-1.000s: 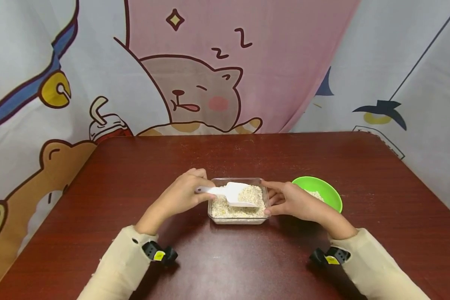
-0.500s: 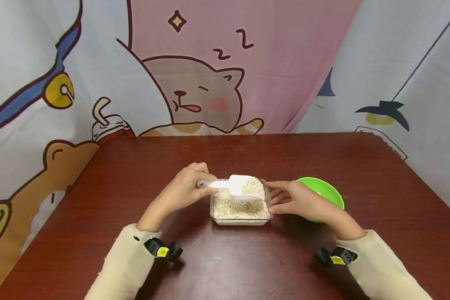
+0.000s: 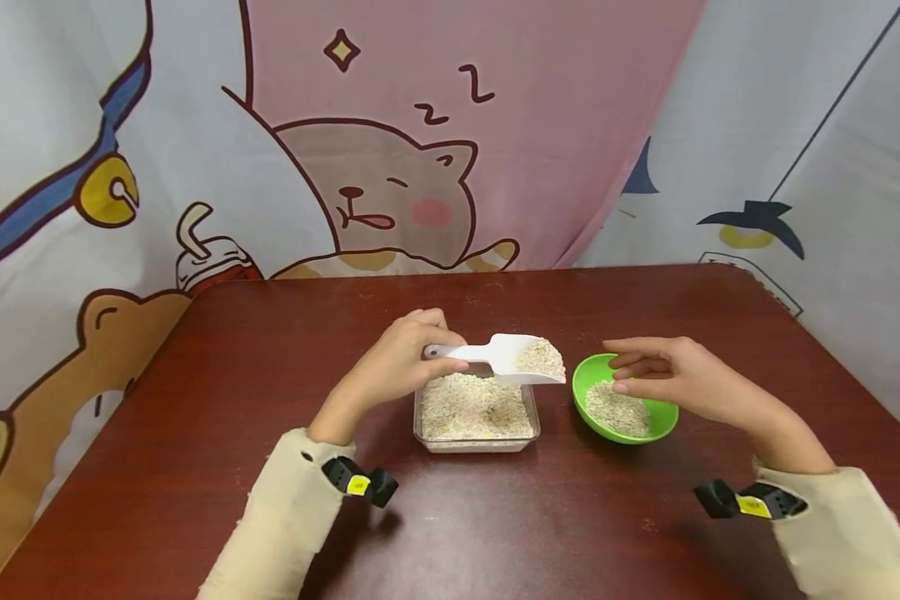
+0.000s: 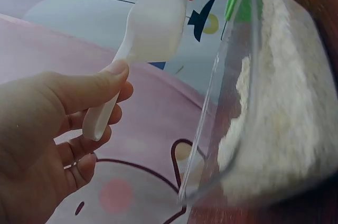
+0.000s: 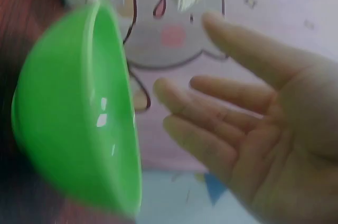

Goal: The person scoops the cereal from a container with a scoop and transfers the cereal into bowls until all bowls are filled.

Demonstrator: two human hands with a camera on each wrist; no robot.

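Note:
My left hand (image 3: 405, 354) pinches the handle of a white scoop (image 3: 504, 357) between thumb and fingers. Rolled oats (image 3: 542, 358) fill the front of the scoop, which is raised over the right back part of a clear rectangular container (image 3: 476, 446). More oats lie in that container, with a dark hollow in their surface. To its right stands a green bowl (image 3: 663, 421) with some oats at the bottom. My right hand (image 3: 690, 379) hovers over the bowl's far right rim, holding nothing. In the right wrist view its fingers (image 5: 206, 134) are spread apart from the green bowl (image 5: 58, 108).
All of this is on a dark red-brown wooden table (image 3: 307, 308). A curtain (image 3: 570, 125) with cartoon animals hangs behind its far edge. Each wrist bears a black strapped camera, like the one on the left sleeve (image 3: 356, 482).
The left hand has lifted the loaded scoop and carried it rightward. My right hand has let go of the container's side and moved right, over the green bowl.

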